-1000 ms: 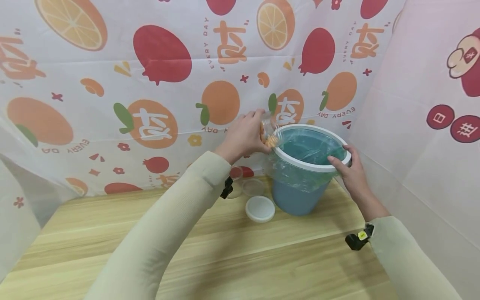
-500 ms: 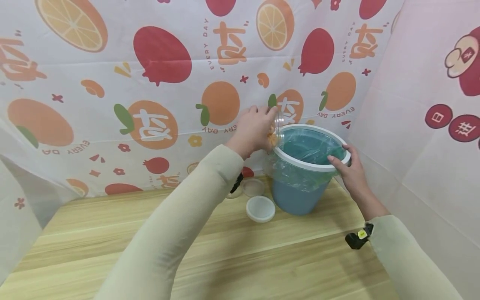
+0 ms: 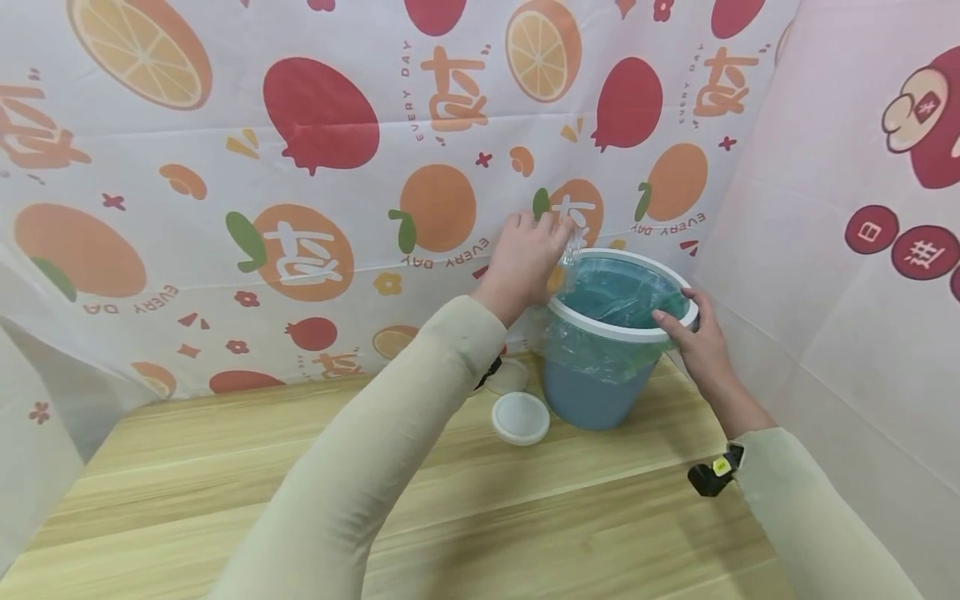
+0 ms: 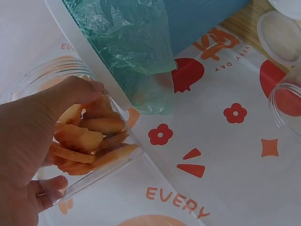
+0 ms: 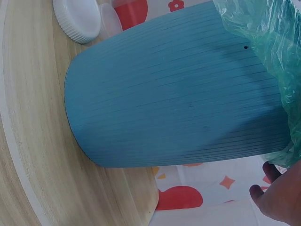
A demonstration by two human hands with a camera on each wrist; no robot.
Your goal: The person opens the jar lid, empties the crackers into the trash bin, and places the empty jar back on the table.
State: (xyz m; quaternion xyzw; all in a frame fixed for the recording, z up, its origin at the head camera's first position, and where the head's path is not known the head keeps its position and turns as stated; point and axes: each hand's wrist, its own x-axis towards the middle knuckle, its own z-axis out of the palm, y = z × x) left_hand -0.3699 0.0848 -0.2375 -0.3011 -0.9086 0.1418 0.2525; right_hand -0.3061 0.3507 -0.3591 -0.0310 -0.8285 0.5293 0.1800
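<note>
My left hand (image 3: 525,262) grips a clear plastic jar (image 3: 573,250), tipped on its side at the left of the bin's white rim (image 3: 600,325). In the left wrist view, orange-brown slices (image 4: 77,136) that look like dried fruit lie inside the jar. The thumb curls over the jar's upper side, with fingers beneath. The blue bin (image 3: 592,400) stands upright on the table, lined with a thin green plastic bag (image 3: 600,358) folded over the rim. My right hand (image 3: 701,342) holds the rim's right side, thumb inside and fingers outside.
A white screw lid (image 3: 521,417) lies on the wooden table (image 3: 450,500) left of the bin. Behind it is a clear disc-shaped lid (image 3: 508,377). Another clear jar (image 4: 291,101) shows at the edge of the left wrist view. Fruit-printed sheeting (image 3: 322,108) hangs close behind.
My left hand has moved right with the jar and turned it further over, so its mouth now overlaps the bin's opening. The right hand has stayed on the rim.
</note>
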